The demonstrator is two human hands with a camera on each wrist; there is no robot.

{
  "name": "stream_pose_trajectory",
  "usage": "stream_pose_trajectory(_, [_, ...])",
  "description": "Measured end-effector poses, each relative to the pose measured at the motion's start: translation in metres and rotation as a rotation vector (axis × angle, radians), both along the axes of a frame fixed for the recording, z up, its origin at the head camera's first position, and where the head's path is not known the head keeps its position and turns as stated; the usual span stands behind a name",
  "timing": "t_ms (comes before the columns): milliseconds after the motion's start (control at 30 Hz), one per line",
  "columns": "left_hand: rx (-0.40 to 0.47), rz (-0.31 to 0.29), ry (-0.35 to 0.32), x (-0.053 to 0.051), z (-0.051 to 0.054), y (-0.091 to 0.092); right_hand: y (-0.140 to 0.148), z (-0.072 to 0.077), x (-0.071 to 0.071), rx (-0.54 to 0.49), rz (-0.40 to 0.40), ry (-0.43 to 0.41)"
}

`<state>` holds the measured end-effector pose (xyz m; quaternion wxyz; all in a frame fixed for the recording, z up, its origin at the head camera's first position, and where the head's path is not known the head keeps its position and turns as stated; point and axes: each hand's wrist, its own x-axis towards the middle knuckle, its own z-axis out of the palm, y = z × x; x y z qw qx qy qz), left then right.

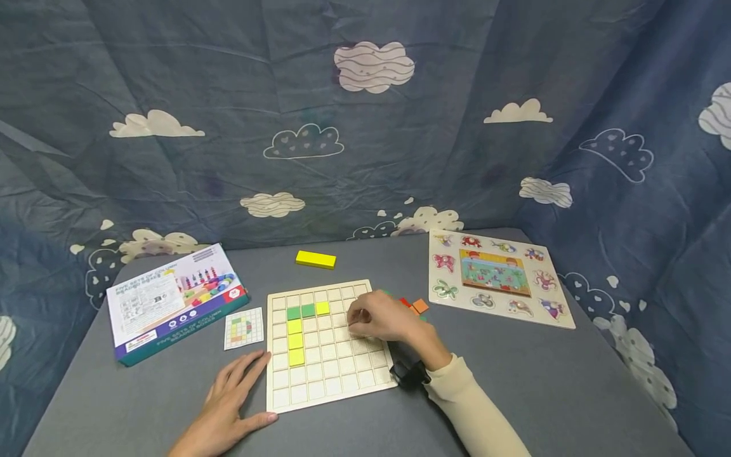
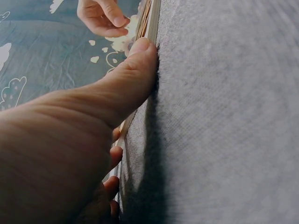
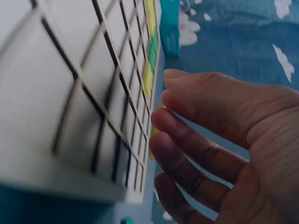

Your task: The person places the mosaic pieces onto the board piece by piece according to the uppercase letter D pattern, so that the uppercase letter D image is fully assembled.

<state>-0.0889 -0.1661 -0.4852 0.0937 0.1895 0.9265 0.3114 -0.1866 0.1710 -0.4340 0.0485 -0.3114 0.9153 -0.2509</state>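
Six tiles, two green square tiles (image 1: 294, 313) and four yellow square tiles (image 1: 295, 341), are lying in cells of a pale wooden square grid board (image 1: 332, 368), which is resting on a grey cloth-covered table (image 1: 514, 374) between the person's hands. The greens and one yellow are forming a row in the second row from the top; the other three yellows are running down the column below the leftmost green.

The left hand (image 1: 228, 397) is lying at the board's lower left corner, its fingers spreading along the left edge and its thumb touching near the lower edge. The right hand (image 1: 379, 315) is hovering over the board's right side, its fingers loosely curling and leaving a narrow space to the thumb; nothing is showing between them in the right wrist view. A black wristband (image 1: 410, 374) and a cream sleeve (image 1: 476, 406) are covering parts of that arm.

Just beyond this hand, loose orange tiles (image 1: 420, 306) and a red tile (image 1: 405, 302) are lying beside the board, partly hidden. A small white card with a coloured grid (image 1: 243, 328) is lying left of the board, near a white and teal cardboard box (image 1: 177, 303). A yellow rectangular block (image 1: 316, 259) is lying behind the board, and a pale puzzle board with sea animals (image 1: 455, 238) is lying to the right.
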Motion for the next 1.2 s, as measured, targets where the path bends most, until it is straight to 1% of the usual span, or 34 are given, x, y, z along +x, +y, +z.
stream_pose_trajectory(67, [0.006, 0.000, 0.011, 0.000, 0.000, 0.001, 0.008, 0.002, -0.003, -0.013, -0.016, -0.001])
stream_pose_trajectory(133, [0.014, -0.001, 0.024, 0.000, -0.001, 0.000, 0.016, 0.006, -0.005, -0.018, -0.047, -0.021])
stream_pose_trajectory(267, [0.024, -0.003, 0.054, 0.000, -0.002, -0.001, 0.035, 0.011, -0.011, -0.052, -0.114, -0.082])
stream_pose_trajectory(367, [0.028, -0.005, 0.057, 0.000, 0.000, -0.001, 0.052, 0.011, -0.015, -0.090, -0.158, -0.136])
stream_pose_trajectory(500, [0.021, 0.002, 0.019, 0.001, 0.002, -0.001, 0.072, 0.010, -0.018, -0.085, -0.219, -0.148])
stream_pose_trajectory(600, [0.010, 0.007, -0.013, 0.000, 0.003, 0.000, 0.085, 0.009, -0.019, -0.073, -0.262, -0.134])
stream_pose_trajectory(700, [0.004, 0.009, -0.032, 0.001, 0.003, 0.000, 0.095, 0.009, -0.018, -0.075, -0.289, -0.149])
stream_pose_trajectory(900, [-0.015, 0.009, -0.029, 0.000, 0.003, 0.000, 0.107, 0.007, -0.018, -0.050, -0.301, -0.154])
stream_pose_trajectory(1200, [-0.031, 0.011, -0.047, -0.001, 0.003, -0.001, 0.118, 0.004, -0.019, -0.046, -0.268, -0.163])
